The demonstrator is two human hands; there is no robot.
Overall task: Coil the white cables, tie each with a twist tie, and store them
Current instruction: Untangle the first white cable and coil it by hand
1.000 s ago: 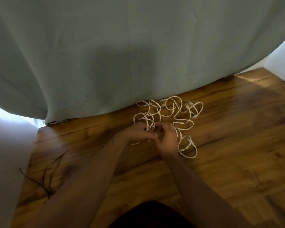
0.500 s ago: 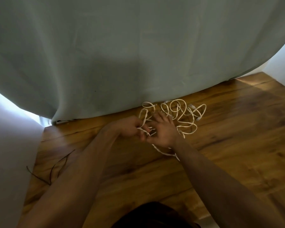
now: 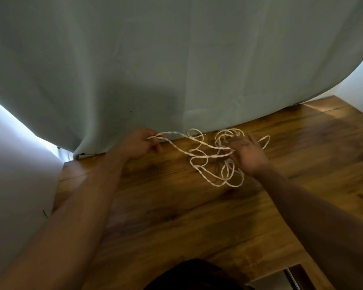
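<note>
Curtain (image 3: pixel 176 59) hangs along the desk's (image 3: pixel 176 216) far edge. Cables (image 3: pixel 216 155) lie tangled by that edge, right of centre, with one twisted strand stretched left. Left hand (image 3: pixel 137 144) fingers pinch that strand. Right hand (image 3: pixel 248 158) fingers are half-spread in the tangle, pinch unclear. Cables look light, limp and snag-prone, so take hold at a free end.

Your left hand (image 3: pixel 137 144) sits left of the cable tangle (image 3: pixel 216 158); your right hand (image 3: pixel 247 155) rests on it, curtain (image 3: pixel 176 59) behind.
</note>
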